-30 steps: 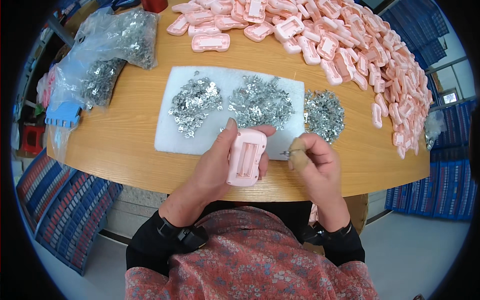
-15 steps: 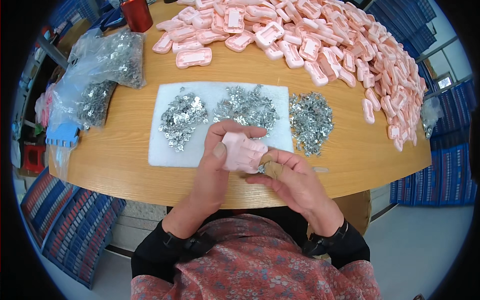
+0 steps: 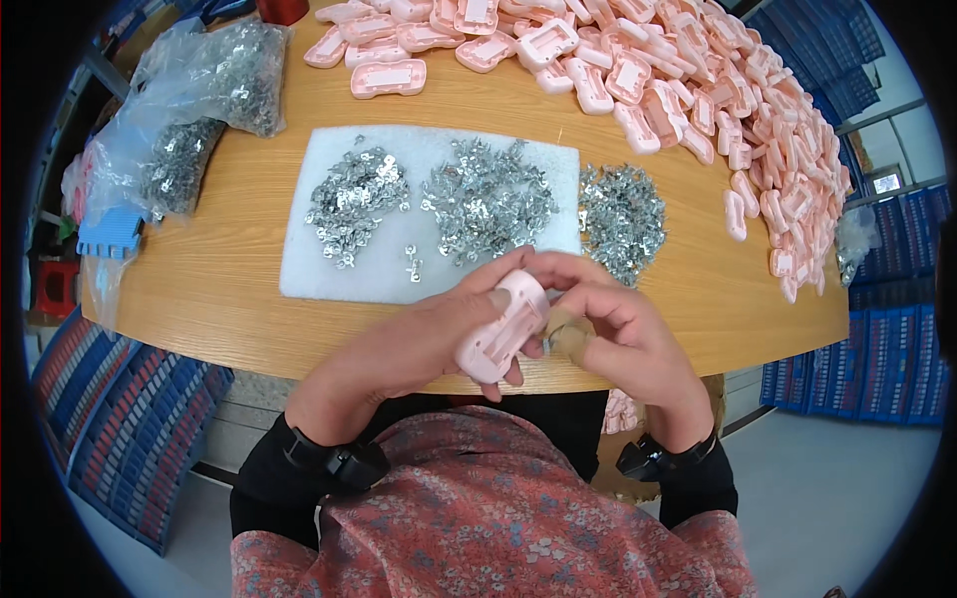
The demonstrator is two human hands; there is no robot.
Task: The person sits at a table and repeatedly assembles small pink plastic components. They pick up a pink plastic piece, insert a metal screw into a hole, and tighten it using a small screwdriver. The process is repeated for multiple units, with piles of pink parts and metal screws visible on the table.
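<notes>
My left hand [image 3: 434, 334] is closed round a pink plastic casing [image 3: 495, 347], thumb on its near face. The casing stands tilted, its slotted recess turned up toward me. At its right edge my right hand [image 3: 633, 344] has its fingers bent in a pinch, with tan tape round the thumb. A small metal glint shows under that thumb; most of what it holds is hidden. Beyond my hands a white foam sheet [image 3: 329, 274] carries a left pile of small metal pieces [image 3: 359, 204] and a middle pile [image 3: 488, 199]. A few loose pieces [image 3: 413, 263] lie in front.
Another metal heap [image 3: 623, 219] sits on the wooden table [image 3: 229, 299] right of the foam. Pink casings [image 3: 688, 90] are piled along the far and right sides. Clear bags of metal parts [image 3: 189, 164] and a blue plastic piece [image 3: 110, 234] lie at the left.
The casing has been turned from its ribbed side to its recessed side and tilted upright. Both hands have moved slightly. A few metal pieces now show loose at the foam's front.
</notes>
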